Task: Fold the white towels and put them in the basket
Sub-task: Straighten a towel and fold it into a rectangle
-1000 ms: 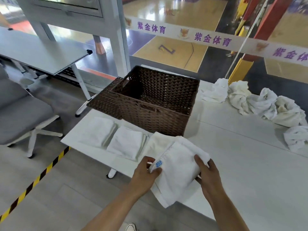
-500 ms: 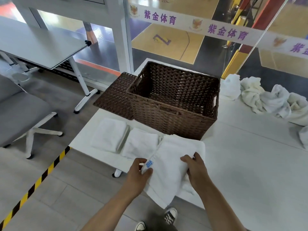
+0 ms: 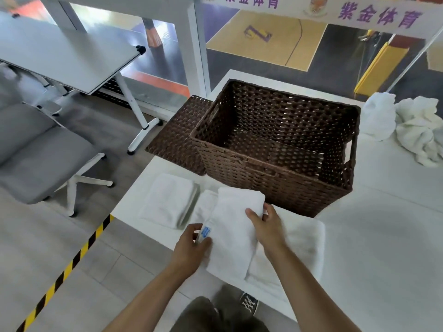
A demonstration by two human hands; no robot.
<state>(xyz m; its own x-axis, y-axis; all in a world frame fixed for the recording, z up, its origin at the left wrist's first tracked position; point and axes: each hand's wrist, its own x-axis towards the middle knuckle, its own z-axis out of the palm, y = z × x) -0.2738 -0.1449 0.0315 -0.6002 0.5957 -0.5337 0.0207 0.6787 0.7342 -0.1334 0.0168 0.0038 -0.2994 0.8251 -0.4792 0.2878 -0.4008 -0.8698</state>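
White table [image 3: 383,236] by a glass wall above a sports court, one towel being handled at its near edge

Head view: the left hand [image 3: 189,250] pinches the folded towel [image 3: 232,236] near its blue label with curled fingers, and the right hand [image 3: 266,226] clasps the far right edge, probably to keep the layers together. The towel is low over another flat towel [image 3: 302,243], just in front of the empty basket [image 3: 275,164]; finished towels [image 3: 167,200] wait at left, crumpled towels [image 3: 417,130] far right

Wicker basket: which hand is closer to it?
Right. The right hand holds the folded towel just in front of the wicker basket; the left hand pinches the towel's tagged corner, farther back and left.
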